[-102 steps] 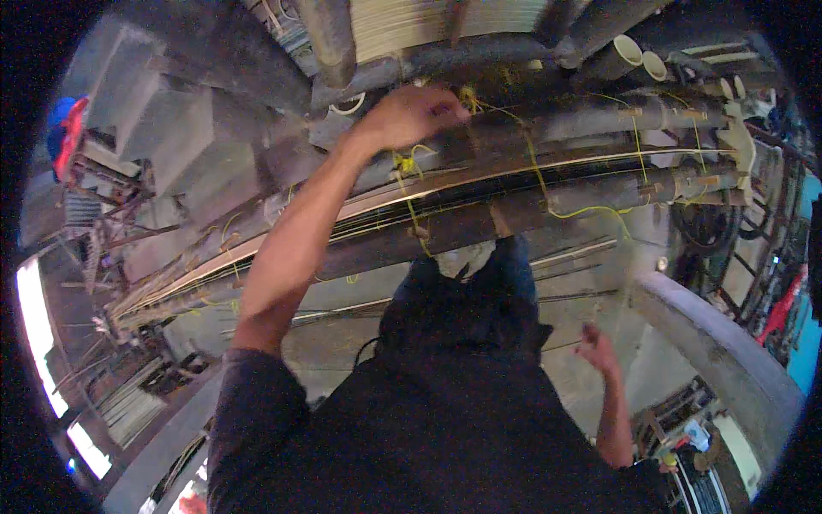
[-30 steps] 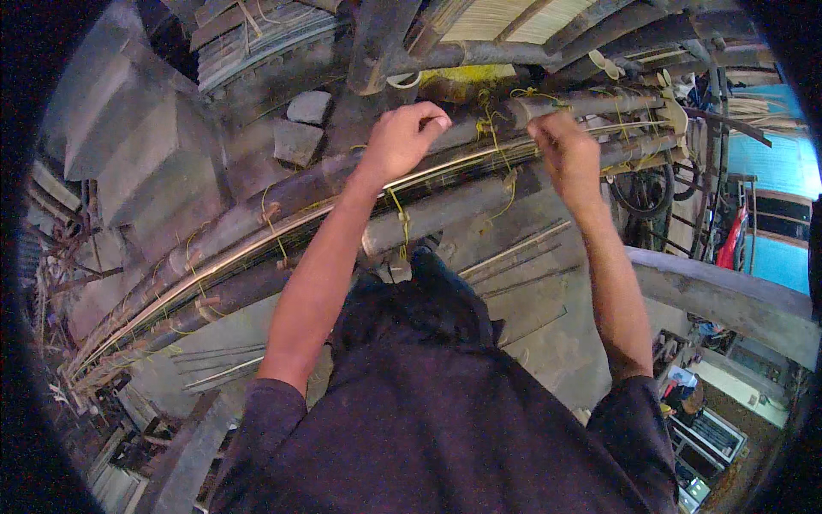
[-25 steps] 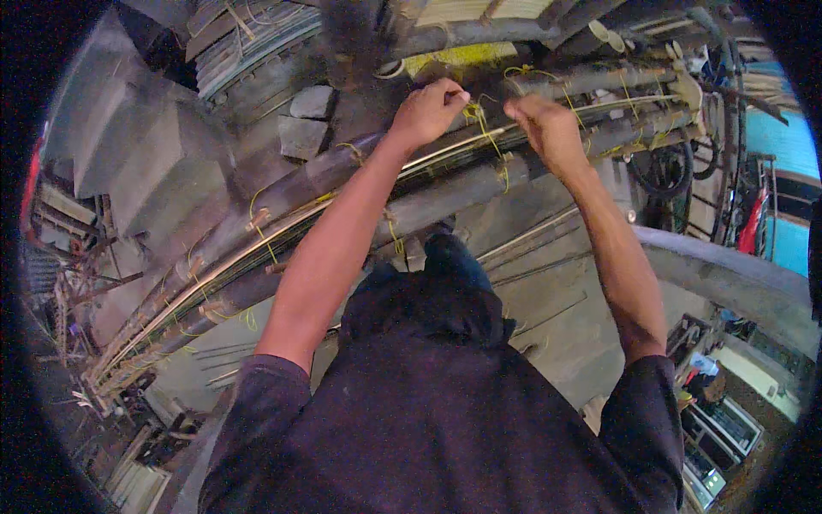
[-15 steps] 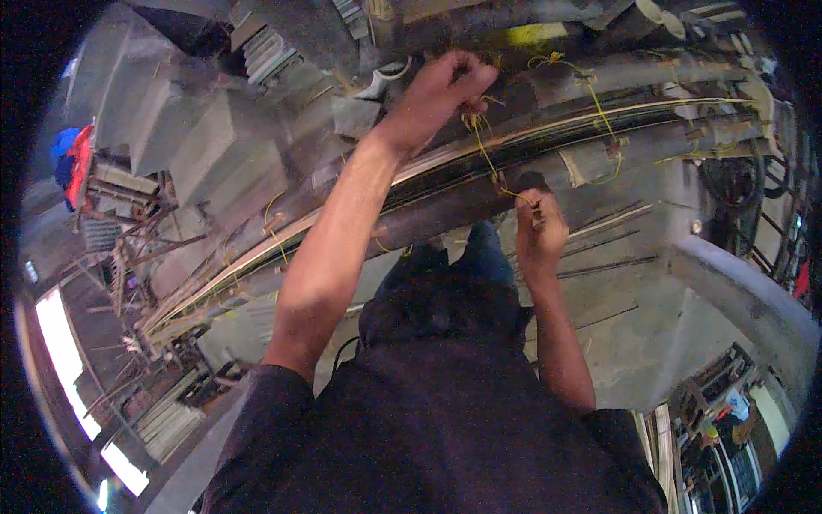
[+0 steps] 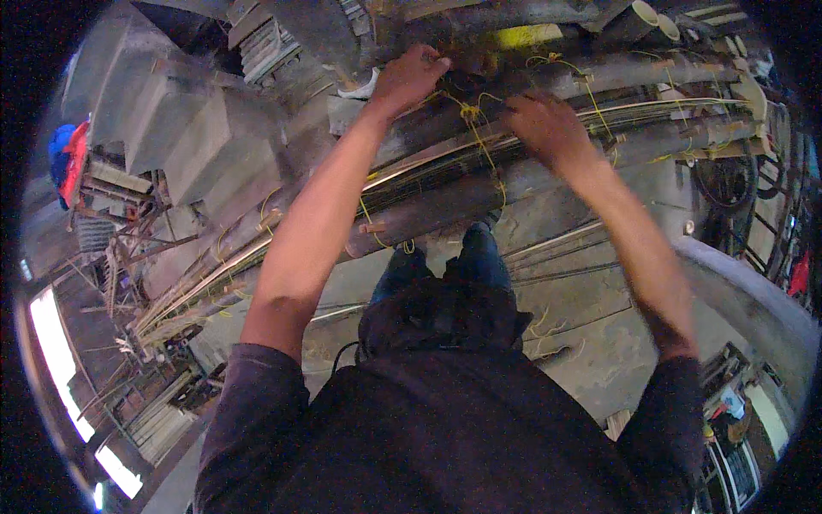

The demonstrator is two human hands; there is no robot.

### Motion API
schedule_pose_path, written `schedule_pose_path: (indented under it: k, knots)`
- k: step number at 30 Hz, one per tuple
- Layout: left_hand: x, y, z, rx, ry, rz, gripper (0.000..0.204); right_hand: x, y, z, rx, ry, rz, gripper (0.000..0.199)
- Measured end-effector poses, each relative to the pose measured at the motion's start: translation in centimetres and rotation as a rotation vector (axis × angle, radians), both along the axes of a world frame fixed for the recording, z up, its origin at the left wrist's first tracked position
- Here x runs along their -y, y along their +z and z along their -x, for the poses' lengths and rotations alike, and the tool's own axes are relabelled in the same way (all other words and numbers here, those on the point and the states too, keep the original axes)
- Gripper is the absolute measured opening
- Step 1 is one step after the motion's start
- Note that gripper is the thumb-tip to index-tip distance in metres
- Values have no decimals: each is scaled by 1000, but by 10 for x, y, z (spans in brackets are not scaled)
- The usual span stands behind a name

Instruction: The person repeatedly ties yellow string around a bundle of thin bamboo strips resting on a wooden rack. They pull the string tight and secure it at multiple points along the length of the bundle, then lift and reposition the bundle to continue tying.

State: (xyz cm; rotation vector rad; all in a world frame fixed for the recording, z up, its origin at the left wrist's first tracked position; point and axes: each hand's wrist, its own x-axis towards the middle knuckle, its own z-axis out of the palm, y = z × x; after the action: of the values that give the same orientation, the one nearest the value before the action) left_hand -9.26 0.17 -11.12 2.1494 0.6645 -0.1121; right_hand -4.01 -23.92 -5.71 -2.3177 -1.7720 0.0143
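Two long dark poles [image 5: 428,212] run side by side across my front, and a bundle of thin pale and dark strips [image 5: 411,171] lies lengthwise between them. Yellow string [image 5: 485,147] loops over the bundle up to a knot [image 5: 468,111] on the far side. My left hand [image 5: 413,75] is closed in a pinch on one string end, left of the knot. From the right, my right hand [image 5: 544,127] reaches over the near pole, fingers closed on the other end. Both ends spread apart from the knot; the right fingertips are partly hidden.
Further yellow ties [image 5: 594,94] circle the poles to the right. Grey blocks [image 5: 184,128] stand at the far left, pale pipes [image 5: 638,19] at the far right. A grey beam [image 5: 736,278] crosses at right. Loose rods [image 5: 556,248] lie on the floor by my legs.
My right hand has moved from the near pole up and across to the knot area. My left hand has shifted left, drawing its string end away from the knot.
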Motion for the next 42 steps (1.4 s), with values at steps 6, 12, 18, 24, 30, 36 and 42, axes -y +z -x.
schedule_pose_path:
  k: [6, 12, 18, 24, 30, 36, 42]
  knots:
    - [-54, 45, 150, 307, 82, 24, 31, -19, 102, 65, -453, -161, -286, 13]
    - [-62, 70, 244, 284, 206, -74, 26, 3, -20, 263, -2057, -833, -113, 39]
    - [-19, 63, 265, 209, -21, -201, 18, -49, 42, 219, -879, -173, -70, 11]
    - [17, 31, 259, 474, 195, -507, 9, -208, 154, 206, -417, 729, 132, 14]
    - [19, 34, 245, 356, 39, -458, 13, -230, -9, 116, -289, 302, 563, 30]
    - [18, 54, 250, 56, 40, -492, 18, -110, -6, 222, -997, 221, -207, 18]
    - [-7, 109, 204, 297, 168, 305, 34, -91, -40, 272, -686, 359, 249, 21]
